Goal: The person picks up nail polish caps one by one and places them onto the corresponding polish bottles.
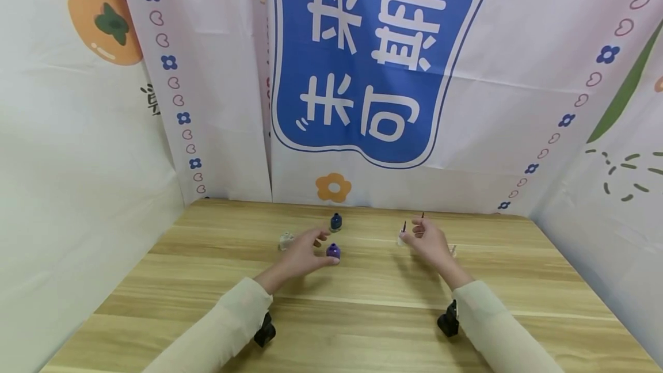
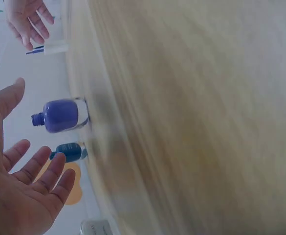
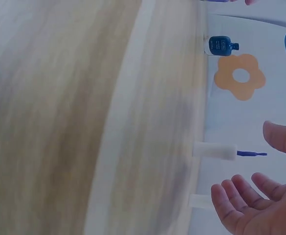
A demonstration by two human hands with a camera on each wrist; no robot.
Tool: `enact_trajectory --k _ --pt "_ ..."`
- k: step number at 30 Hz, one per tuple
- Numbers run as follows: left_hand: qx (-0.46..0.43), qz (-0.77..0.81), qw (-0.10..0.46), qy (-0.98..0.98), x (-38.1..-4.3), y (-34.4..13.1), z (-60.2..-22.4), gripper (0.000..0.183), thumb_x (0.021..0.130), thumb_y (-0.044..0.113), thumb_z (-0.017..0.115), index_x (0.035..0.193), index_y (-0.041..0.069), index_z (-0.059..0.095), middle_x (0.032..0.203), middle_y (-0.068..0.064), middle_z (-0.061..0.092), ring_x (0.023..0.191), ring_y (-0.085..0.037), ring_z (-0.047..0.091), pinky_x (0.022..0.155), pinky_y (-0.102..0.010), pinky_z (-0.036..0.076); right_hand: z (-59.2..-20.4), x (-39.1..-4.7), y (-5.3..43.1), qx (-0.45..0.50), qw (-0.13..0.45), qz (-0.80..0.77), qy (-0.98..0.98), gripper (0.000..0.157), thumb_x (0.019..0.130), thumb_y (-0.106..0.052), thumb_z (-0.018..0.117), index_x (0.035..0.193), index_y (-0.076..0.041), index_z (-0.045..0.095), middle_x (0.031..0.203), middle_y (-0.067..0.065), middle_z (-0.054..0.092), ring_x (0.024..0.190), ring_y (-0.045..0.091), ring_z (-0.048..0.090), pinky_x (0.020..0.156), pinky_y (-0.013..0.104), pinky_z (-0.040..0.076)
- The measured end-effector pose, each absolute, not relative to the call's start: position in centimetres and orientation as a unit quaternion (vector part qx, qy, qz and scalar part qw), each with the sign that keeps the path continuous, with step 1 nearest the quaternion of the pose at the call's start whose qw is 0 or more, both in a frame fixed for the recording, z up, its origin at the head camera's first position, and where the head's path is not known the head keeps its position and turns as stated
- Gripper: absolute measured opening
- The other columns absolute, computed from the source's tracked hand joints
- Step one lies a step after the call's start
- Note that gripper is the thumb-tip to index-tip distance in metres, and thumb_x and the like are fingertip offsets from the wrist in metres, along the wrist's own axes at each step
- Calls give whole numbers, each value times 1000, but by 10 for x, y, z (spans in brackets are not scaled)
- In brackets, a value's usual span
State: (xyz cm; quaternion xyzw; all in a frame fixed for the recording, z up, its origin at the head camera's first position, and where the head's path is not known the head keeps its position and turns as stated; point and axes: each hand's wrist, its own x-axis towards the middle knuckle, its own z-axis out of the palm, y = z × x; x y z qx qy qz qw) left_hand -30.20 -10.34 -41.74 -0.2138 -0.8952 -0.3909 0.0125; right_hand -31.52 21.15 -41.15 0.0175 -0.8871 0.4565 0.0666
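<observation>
My left hand (image 1: 303, 255) is beside an uncapped purple nail polish bottle (image 1: 334, 252), its thumb and fingers spread; in the left wrist view a gap shows between them and the bottle (image 2: 62, 116). Just behind stands an uncapped dark blue nail polish bottle (image 1: 336, 223). My right hand (image 1: 430, 242) hovers, fingers parted, by a white nail polish cap (image 3: 215, 150) standing with its purple-tipped brush (image 3: 252, 153) upward. A second white cap (image 3: 200, 201) stands close by, partly hidden by the fingers. Neither hand holds anything.
A small clear object (image 1: 286, 240) sits left of the left hand, partly covered. Another small pale item (image 1: 453, 250) shows beyond the right wrist, its kind unclear. Printed cloth (image 1: 223, 131) hangs along the back edge of the wooden table (image 1: 352, 327).
</observation>
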Motion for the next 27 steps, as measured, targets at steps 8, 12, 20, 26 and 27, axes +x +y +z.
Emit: enact_trajectory --k 8,12,20,26,27 --pt "-206 -405 15 -890 -304 -97 -426 63 80 23 82 131 0 52 121 -17 59 104 -32 58 87 -45 50 -420 -322 205 5 64 454 -889 56 90 -21 70 132 8 46 124 27 54 113 40 53 95 50 45" --pt "-197 -421 13 -885 -305 -95 -428 61 79 18 83 129 -1 53 117 -15 60 100 -30 60 85 -43 51 -424 -325 202 -2 64 449 -891 53 89 -19 71 129 8 49 121 27 55 112 40 54 94 51 45" --pt "-177 -443 6 -879 -310 -90 -434 52 77 14 83 120 0 56 110 -12 61 94 -26 62 82 -39 53 -430 -329 198 -13 62 438 -897 48 89 -17 71 125 7 52 117 26 58 109 39 55 91 51 46" --pt "-173 -437 6 -883 -313 -88 -438 40 77 10 82 109 4 58 103 -11 62 88 -22 62 79 -37 53 -430 -332 197 -23 62 428 -902 44 89 -17 71 121 8 54 113 24 59 103 37 56 88 48 47" --pt "-171 -437 5 -883 -313 -88 -438 39 77 9 82 108 4 58 103 -11 62 88 -22 62 79 -36 53 -430 -333 197 -21 63 425 -903 43 89 -17 70 120 9 54 112 24 59 102 37 56 87 48 47"
